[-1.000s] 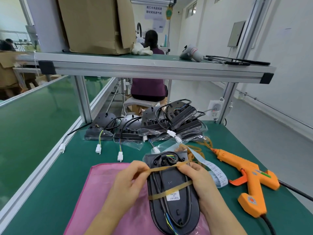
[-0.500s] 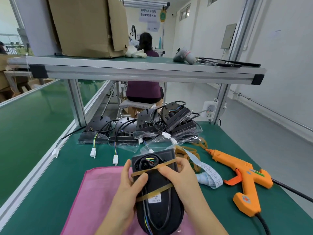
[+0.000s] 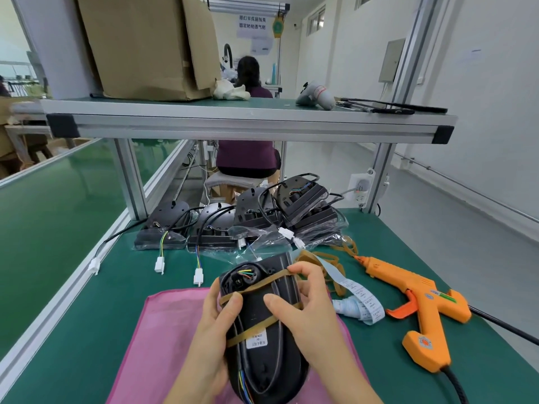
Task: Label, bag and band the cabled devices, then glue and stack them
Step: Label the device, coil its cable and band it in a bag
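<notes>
A black cabled device [image 3: 262, 354] is held over a pink cloth [image 3: 163, 339], its cable coiled on its upper face. Two tan rubber bands [image 3: 256, 330] cross it, and a white label sits below the lower band. My left hand [image 3: 215, 330] grips its left edge with the thumb on the upper band. My right hand [image 3: 306, 313] grips the right edge, fingers hooked on the upper band at the top corner, thumb pressing the face. An orange glue gun [image 3: 417, 304] lies to the right. Several bagged devices [image 3: 250, 223] with white connectors lie at the back.
A strip of printed labels [image 3: 358, 298] and loose rubber bands [image 3: 326, 263] lie between the device and the glue gun. The gun's black cord [image 3: 501, 325] runs off right. An aluminium shelf [image 3: 248, 123] spans overhead. A seated person [image 3: 248, 147] works beyond the bench.
The device has been lifted and tilted nearer to me. My right fingers have moved up to the top corner with the upper band, and my left thumb has come onto the band.
</notes>
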Tool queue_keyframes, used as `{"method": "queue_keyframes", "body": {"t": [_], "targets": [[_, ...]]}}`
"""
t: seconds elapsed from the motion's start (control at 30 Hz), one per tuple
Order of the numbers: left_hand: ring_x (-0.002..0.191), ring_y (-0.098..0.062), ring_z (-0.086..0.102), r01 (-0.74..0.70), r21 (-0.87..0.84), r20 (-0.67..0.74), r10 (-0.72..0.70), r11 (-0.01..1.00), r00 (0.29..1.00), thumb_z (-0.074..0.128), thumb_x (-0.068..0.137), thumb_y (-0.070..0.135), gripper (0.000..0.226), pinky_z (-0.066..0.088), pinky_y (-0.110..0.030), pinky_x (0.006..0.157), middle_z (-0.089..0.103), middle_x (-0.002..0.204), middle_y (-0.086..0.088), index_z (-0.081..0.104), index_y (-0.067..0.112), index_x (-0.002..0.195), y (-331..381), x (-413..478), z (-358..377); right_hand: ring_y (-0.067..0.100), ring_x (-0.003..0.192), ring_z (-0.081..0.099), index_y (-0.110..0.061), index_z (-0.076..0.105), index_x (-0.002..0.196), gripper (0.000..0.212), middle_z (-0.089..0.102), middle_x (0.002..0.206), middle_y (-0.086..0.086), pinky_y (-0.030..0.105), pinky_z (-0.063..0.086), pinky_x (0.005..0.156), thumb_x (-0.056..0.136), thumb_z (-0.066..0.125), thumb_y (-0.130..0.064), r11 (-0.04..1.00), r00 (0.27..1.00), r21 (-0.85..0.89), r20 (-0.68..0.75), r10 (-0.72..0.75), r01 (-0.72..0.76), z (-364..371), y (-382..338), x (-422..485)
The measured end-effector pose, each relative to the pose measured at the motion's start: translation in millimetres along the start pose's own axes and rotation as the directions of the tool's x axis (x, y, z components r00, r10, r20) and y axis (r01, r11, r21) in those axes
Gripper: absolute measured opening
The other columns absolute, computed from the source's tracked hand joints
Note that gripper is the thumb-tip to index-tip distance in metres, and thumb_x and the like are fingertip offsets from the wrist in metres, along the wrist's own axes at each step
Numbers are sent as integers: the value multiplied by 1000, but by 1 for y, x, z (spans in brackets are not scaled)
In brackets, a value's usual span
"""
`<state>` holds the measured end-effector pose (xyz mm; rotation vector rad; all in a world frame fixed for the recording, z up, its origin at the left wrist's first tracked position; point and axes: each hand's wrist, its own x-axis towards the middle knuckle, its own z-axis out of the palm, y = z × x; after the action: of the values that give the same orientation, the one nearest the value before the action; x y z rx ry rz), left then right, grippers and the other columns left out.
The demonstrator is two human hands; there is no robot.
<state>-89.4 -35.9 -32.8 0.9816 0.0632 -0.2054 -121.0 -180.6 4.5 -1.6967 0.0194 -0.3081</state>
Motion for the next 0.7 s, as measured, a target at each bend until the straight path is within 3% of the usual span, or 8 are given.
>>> {"method": "queue_keyframes", "body": {"t": [0.07, 0.17, 0.23, 0.33, 0.4, 0.5, 0.6, 0.7], "targets": [[115, -31, 62, -4, 14, -17, 4, 1000, 1000, 66, 75, 21, 72, 46, -53, 100, 60, 129, -15, 41, 22, 143, 2, 0, 2, 7, 82, 66, -46, 48, 99, 47, 67, 90, -17, 37, 56, 80, 61, 74, -40, 1000, 1000, 18, -8, 17, -17, -1, 1, 1], [97, -20, 71, -26, 29, -27, 27, 999, 999, 67, 70, 19, 76, 60, -35, 72, 69, 114, -3, 41, 31, 140, 6, -4, 8, 10, 82, 67, -44, 48, 92, 46, 69, 90, -9, 37, 58, 77, 55, 75, -43, 998, 999, 61, -20, 35, -34, -2, 4, 4], [90, -14, 73, -35, 61, -27, 37, 998, 999, 68, 68, 18, 83, 58, -24, 61, 67, 115, -1, 36, 35, 143, 10, -8, 11, 20, 84, 67, -40, 50, 87, 44, 69, 90, 1, 42, 57, 77, 52, 77, -40, 991, 997, 123, -34, 64, -60, -4, 9, 6], [92, -10, 72, -28, 108, 15, 27, 994, 1000, 69, 68, 22, 83, 57, -20, 63, 65, 117, 2, 36, 35, 143, 18, -14, 10, 28, 81, 64, -33, 51, 80, 42, 68, 91, 11, 45, 56, 73, 51, 81, -29, 947, 990, 296, -28, 142, -127, -8, 19, 8], [99, -13, 71, -4, 143, 45, -2, 990, 999, 66, 72, 29, 76, 57, -25, 74, 70, 116, 2, 39, 33, 142, 25, -15, 9, 29, 80, 64, -28, 50, 78, 39, 67, 91, 12, 42, 56, 68, 56, 80, -15, 898, 985, 409, 5, 175, -161, -11, 27, 7], [100, -20, 70, 32, 253, 65, -50, 967, 997, 47, 91, 49, 42, 56, -39, 85, 72, 112, 3, 44, 39, 132, 39, -14, 11, 27, 75, 67, -22, 47, 80, 48, 69, 87, 10, 37, 57, 59, 56, 83, 0, 839, 982, 513, 52, 183, -184, -13, 34, 4], [93, -19, 71, -13, 400, -7, 17, 916, 1000, 41, 98, 43, 24, 58, -38, 79, 71, 105, 5, 58, 37, 114, 54, -5, 11, 22, 68, 69, -18, 45, 84, 51, 71, 81, 5, 33, 56, 54, 55, 80, 6, 814, 977, 543, 77, 199, -209, -13, 38, 2], [77, -3, 69, -70, 575, 5, 82, 815, 997, 55, 95, 33, 24, 54, -17, 61, 74, 97, -1, 74, 18, 93, 72, 8, 10, 24, 73, 69, -23, 51, 82, 37, 73, 89, 5, 35, 56, 58, 59, 72, -4, 825, 974, 519, 97, 203, -224, -12, 41, 0]]}}
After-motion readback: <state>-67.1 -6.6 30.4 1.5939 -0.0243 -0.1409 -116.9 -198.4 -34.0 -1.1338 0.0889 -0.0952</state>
